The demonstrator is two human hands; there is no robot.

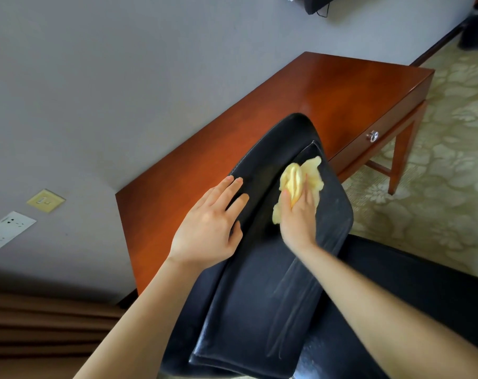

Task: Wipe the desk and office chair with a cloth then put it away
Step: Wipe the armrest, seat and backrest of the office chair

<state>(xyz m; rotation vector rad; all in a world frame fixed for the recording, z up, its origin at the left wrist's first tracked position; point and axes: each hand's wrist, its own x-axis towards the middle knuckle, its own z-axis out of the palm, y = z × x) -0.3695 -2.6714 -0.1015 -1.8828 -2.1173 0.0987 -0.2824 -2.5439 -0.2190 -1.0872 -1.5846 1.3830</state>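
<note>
The black leather office chair (262, 296) fills the lower middle, its backrest leaning toward the desk. My right hand (299, 217) presses a crumpled yellow cloth (300, 179) against the upper backrest. My left hand (210, 225) lies flat with fingers spread on the backrest's left edge, holding nothing. Behind the chair stands the reddish-brown wooden desk (328, 88), its top bare and glossy. Faint wet streaks run down the backrest below the cloth.
A desk drawer with a shiny knob (372, 136) faces right. The grey wall carries a yellow switch plate (45, 201) and a white socket plate (8, 228). Patterned carpet (437, 173) lies to the right, brown curtain (40, 332) at lower left.
</note>
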